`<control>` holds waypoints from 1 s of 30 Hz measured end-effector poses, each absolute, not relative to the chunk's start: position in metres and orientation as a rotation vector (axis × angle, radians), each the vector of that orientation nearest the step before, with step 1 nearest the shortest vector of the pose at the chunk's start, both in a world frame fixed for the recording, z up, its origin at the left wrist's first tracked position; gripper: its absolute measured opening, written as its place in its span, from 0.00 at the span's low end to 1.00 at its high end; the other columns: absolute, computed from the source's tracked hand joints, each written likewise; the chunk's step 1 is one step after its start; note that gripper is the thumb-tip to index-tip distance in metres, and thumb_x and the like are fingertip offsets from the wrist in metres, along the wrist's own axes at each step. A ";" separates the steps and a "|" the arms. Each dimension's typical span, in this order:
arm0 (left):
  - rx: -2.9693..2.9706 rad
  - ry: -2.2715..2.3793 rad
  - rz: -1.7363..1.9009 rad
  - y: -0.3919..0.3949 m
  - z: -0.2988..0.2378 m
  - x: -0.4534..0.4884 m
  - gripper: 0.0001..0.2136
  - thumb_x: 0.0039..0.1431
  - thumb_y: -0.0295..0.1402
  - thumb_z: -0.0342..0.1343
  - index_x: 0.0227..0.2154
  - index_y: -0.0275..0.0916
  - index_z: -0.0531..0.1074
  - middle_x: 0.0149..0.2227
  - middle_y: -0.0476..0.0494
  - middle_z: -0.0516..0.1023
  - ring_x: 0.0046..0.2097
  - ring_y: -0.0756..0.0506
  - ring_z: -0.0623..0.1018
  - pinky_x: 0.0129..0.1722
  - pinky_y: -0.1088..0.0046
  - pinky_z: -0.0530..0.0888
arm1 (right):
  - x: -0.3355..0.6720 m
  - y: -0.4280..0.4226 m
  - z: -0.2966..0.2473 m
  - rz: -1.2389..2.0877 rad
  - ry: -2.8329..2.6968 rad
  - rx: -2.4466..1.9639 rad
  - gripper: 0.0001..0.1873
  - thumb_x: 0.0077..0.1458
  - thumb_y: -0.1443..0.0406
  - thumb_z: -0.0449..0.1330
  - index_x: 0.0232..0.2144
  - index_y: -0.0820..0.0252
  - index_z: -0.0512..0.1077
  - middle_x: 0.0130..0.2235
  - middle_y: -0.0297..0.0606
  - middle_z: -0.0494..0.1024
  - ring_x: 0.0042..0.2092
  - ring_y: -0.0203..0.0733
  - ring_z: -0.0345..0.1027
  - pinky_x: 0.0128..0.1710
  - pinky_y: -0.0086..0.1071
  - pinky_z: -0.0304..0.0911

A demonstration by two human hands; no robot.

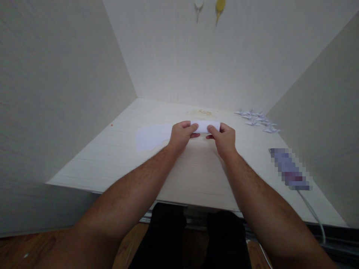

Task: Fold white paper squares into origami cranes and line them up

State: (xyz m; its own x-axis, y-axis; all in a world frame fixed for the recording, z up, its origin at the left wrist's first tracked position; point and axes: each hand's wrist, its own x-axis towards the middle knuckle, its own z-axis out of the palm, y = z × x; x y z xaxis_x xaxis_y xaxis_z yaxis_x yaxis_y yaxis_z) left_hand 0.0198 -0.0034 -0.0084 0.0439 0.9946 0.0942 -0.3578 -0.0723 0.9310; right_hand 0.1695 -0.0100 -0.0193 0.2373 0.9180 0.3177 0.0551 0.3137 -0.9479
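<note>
Both of my hands grip one small white sheet of paper (203,126), which looks folded into a narrow strip. My left hand (182,135) pinches its left end, thumb on the near face and fingers behind. At the right end my right hand (225,138) has the same closed pinch. The strip is held a little above the white table (202,172). Just left of my left hand lies a flat white sheet of paper (151,137) with a ragged lower edge, partly covered by that hand.
Several folded paper cranes (255,118) cluster at the back right. A pixelated flat device (290,170) lies on the right with a pale cable (312,213) running off the front edge. Walls enclose three sides. White and yellow hooks (220,5) hang on the back wall.
</note>
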 end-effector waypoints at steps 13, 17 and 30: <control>1.023 0.840 1.381 -0.003 -0.008 0.019 0.11 0.47 0.34 0.66 0.28 0.31 0.75 0.31 0.42 0.78 0.33 0.48 0.78 0.35 0.69 0.79 | 0.169 -0.010 -0.019 0.797 -1.158 -1.068 0.15 0.45 0.56 0.67 0.28 0.63 0.75 0.28 0.35 0.75 0.26 0.36 0.69 0.26 0.33 0.71; 1.013 0.849 1.382 -0.004 -0.007 0.019 0.11 0.47 0.34 0.66 0.27 0.30 0.75 0.32 0.41 0.78 0.34 0.47 0.78 0.35 0.68 0.79 | 0.170 -0.010 -0.020 0.798 -1.166 -1.088 0.16 0.45 0.54 0.67 0.29 0.62 0.75 0.28 0.36 0.76 0.27 0.37 0.70 0.27 0.34 0.71; 1.127 0.998 1.404 0.003 -0.010 0.017 0.09 0.46 0.35 0.63 0.23 0.34 0.73 0.26 0.47 0.74 0.30 0.50 0.74 0.31 0.72 0.76 | 0.172 -0.009 -0.016 0.732 -1.240 -1.134 0.17 0.45 0.58 0.66 0.37 0.59 0.73 0.37 0.39 0.78 0.33 0.39 0.71 0.33 0.36 0.71</control>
State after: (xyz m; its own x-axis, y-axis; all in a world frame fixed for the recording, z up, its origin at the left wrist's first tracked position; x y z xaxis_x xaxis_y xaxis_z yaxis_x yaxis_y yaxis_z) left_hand 0.0166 0.0030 -0.0097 -0.0283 0.9924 0.1198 -0.2130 -0.1231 0.9693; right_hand 0.1725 -0.0088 -0.0164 0.2227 0.9129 0.3420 0.1414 0.3168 -0.9379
